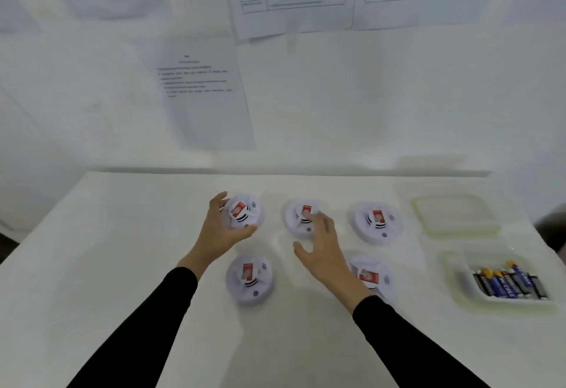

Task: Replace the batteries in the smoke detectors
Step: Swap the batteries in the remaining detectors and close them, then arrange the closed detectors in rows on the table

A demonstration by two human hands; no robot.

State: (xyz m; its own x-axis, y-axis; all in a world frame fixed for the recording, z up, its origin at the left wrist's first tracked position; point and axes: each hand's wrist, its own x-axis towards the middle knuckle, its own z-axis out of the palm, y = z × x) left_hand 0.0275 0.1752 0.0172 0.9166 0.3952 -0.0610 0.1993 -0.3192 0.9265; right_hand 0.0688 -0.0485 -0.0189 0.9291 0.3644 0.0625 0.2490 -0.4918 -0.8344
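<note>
5 smoke detectors (249,283) — red labels unreadable; left hand (219,233) grips 1.

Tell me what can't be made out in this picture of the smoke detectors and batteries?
- Head view: text on the wall papers is too blurred to read.
- The near-right smoke detector is partly hidden by the right hand.
- Whether the left hand grips or merely touches the far-left smoke detector is unclear.
- The count and brand of the batteries in their tray: too small.
- The dark shape is cut by the right edge.
</note>
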